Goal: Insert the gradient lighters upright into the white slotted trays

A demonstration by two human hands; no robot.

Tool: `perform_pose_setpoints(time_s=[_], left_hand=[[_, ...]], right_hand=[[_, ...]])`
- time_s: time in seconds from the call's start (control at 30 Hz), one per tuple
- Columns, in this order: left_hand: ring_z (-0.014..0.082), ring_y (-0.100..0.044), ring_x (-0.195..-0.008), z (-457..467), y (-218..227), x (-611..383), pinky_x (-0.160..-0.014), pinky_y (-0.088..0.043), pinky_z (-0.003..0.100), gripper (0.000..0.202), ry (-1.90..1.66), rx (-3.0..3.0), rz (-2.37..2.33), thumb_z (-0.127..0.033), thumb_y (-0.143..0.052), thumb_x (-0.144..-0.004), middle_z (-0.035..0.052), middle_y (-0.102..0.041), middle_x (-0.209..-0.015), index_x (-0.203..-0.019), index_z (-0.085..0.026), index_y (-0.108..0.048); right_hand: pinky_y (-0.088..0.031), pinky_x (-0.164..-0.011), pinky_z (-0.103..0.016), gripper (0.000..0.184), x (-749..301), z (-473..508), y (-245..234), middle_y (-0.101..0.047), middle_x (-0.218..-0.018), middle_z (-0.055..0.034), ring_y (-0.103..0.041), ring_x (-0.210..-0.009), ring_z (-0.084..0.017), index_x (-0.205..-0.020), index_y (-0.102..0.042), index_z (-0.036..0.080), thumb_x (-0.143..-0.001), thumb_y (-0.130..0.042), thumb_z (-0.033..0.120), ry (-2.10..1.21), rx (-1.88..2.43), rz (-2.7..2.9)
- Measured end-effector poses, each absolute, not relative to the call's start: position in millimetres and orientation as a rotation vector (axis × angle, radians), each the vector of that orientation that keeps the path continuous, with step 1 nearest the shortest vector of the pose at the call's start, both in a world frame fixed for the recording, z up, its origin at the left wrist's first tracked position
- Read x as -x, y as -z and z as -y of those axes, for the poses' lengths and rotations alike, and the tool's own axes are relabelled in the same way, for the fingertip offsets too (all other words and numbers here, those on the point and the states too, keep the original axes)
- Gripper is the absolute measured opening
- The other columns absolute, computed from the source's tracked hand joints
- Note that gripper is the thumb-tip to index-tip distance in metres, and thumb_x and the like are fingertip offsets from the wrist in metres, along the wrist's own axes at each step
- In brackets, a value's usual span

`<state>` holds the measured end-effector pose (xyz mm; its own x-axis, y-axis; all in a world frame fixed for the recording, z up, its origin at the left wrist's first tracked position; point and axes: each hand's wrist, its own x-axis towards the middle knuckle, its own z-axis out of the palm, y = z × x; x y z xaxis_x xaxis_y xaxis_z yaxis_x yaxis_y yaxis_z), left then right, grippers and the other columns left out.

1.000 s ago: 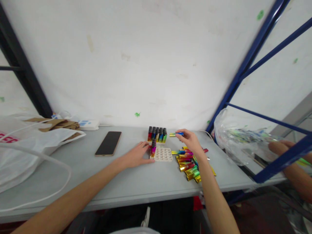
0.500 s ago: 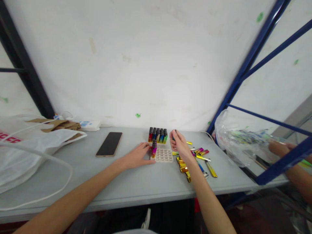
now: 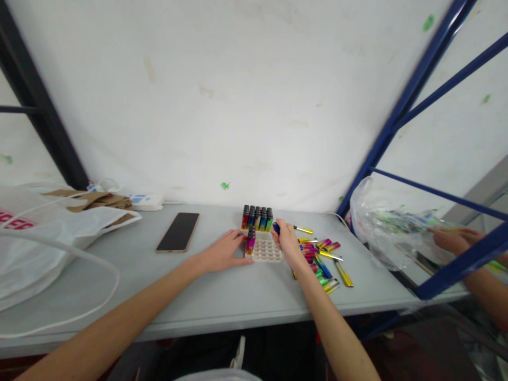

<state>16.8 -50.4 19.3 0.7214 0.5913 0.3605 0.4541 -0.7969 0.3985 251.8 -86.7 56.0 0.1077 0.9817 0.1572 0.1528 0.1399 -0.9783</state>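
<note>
White tray (image 3: pixel 268 251) is sitting on the grey table (image 3: pixel 222 296); using it as reference, sides as the wearer sees them. Left hand (image 3: pixel 226 253) is bracing at its left edge: thumb is resting at the near-left corner, fingers are spreading well apart from it beside the purple-and-orange lighters (image 3: pixel 251 244), which are standing upright in a file along the tray's left side. Can't tell if the fingertips are pressing on them. Right hand (image 3: pixel 288 243) is hovering by the tray's back-right part, fingers curling tightly around a blue-ended lighter (image 3: pixel 276 227), blue end showing past the fingertips, rest hidden. Can't tell if it's touching the tray. Block of upright lighters (image 3: pixel 257 219) is standing just behind the tray, dark ends up. Loose lighters (image 3: pixel 323 267) are lying in a jumble to its right, partly under the right forearm. Phone (image 3: pixel 178 233) is lying flat, left of the tray. Further left, a white plastic bag (image 3: pixel 59 217) and cardboard (image 3: pixel 105 201) are sitting. Far right of the tray, a clear plastic bag (image 3: pixel 365 217) is slumping by the blue frame (image 3: pixel 387 129); another person's hand (image 3: pixel 446 239) is showing beyond.
</note>
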Motion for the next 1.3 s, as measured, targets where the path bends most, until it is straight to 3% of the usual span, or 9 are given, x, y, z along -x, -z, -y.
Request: perform_pose_setpoints(time_s=[0.17, 0.33, 0.47, 0.63, 0.93, 1.13, 1.3], left_hand=[[0.0370, -0.061, -0.132, 50.0, -18.7, -16.9, -0.118, -0.048, 0.049, 0.062, -0.704, -2.642, -0.821, -0.063, -0.077, -0.092, 0.0156, -0.066, -0.140, -0.134, -0.019, -0.067], [0.0372, -0.059, -0.133, 47.6, -17.8, -15.5, -0.118, -0.047, 0.050, 0.061, -0.662, -2.671, -0.823, -0.060, -0.078, -0.092, 0.0157, -0.064, -0.142, -0.136, -0.019, -0.065], [0.0363, -0.059, -0.132, 46.1, -19.4, -11.2, -0.117, -0.047, 0.050, 0.058, -0.656, -2.686, -0.760, -0.058, -0.078, -0.093, 0.0135, -0.064, -0.141, -0.136, -0.022, -0.065], [0.0356, -0.060, -0.130, 46.7, -22.8, -7.2, -0.117, -0.047, 0.048, 0.053, -0.641, -2.712, -0.733, -0.051, -0.078, -0.093, 0.0134, -0.064, -0.137, -0.135, -0.021, -0.065], [0.0365, -0.062, -0.126, 48.0, -24.2, -8.1, -0.114, -0.050, 0.049, 0.050, -0.621, -2.698, -0.742, -0.051, -0.076, -0.093, 0.0144, -0.065, -0.134, -0.132, -0.021, -0.066], [0.0356, -0.063, -0.125, 50.4, -26.6, -8.8, -0.113, -0.051, 0.048, 0.050, -0.665, -2.667, -0.725, -0.052, -0.077, -0.092, 0.0120, -0.068, -0.132, -0.133, -0.025, -0.067], [0.0364, -0.063, -0.126, 51.0, -26.8, -8.6, -0.114, -0.050, 0.048, 0.048, -0.653, -2.668, -0.736, -0.051, -0.077, -0.092, 0.0134, -0.067, -0.133, -0.129, -0.022, -0.068]], right_hand=[[-0.028, -0.047, -0.028, 0.073, -251.9, 88.1, -62.5, -0.038, -0.054, 0.0062, -0.034, -0.047, -0.013, -0.079, -0.059, 0.022, -0.094, -0.036, 0.090, -0.920, 1.212, 1.398], [-0.048, -0.070, -0.029, 0.049, -260.6, 103.0, -78.6, -0.064, -0.082, -0.0001, -0.059, -0.072, -0.017, -0.101, -0.065, 0.022, -0.106, -0.047, 0.067, -0.636, 1.151, 1.845], [-0.050, -0.088, -0.033, 0.031, -265.2, 115.8, -91.0, -0.071, -0.102, -0.0061, -0.066, -0.097, -0.021, -0.102, -0.071, 0.021, -0.104, -0.064, 0.052, -0.353, 1.121, 2.148], [-0.045, -0.071, -0.028, 0.026, -260.5, 121.2, -95.9, -0.073, -0.078, -0.0007, -0.064, -0.070, -0.018, -0.095, -0.075, 0.021, -0.104, -0.068, 0.044, -0.389, 1.246, 2.256], [-0.045, -0.070, -0.027, 0.026, -251.7, 119.9, -91.4, -0.079, -0.081, -0.0020, -0.067, -0.071, -0.019, -0.092, -0.079, 0.020, -0.102, -0.070, 0.043, -0.532, 1.173, 2.266], [-0.040, -0.063, -0.028, 0.028, -245.0, 118.7, -84.1, -0.075, -0.072, -0.0017, -0.062, -0.062, -0.019, -0.086, -0.079, 0.022, -0.102, -0.070, 0.044, -0.491, 1.180, 2.242], [-0.036, -0.060, -0.028, 0.031, -242.0, 113.7, -76.0, -0.073, -0.066, -0.0044, -0.062, -0.060, -0.019, -0.072, -0.076, 0.023, -0.093, -0.081, 0.044, -0.302, 1.401, 2.190]])
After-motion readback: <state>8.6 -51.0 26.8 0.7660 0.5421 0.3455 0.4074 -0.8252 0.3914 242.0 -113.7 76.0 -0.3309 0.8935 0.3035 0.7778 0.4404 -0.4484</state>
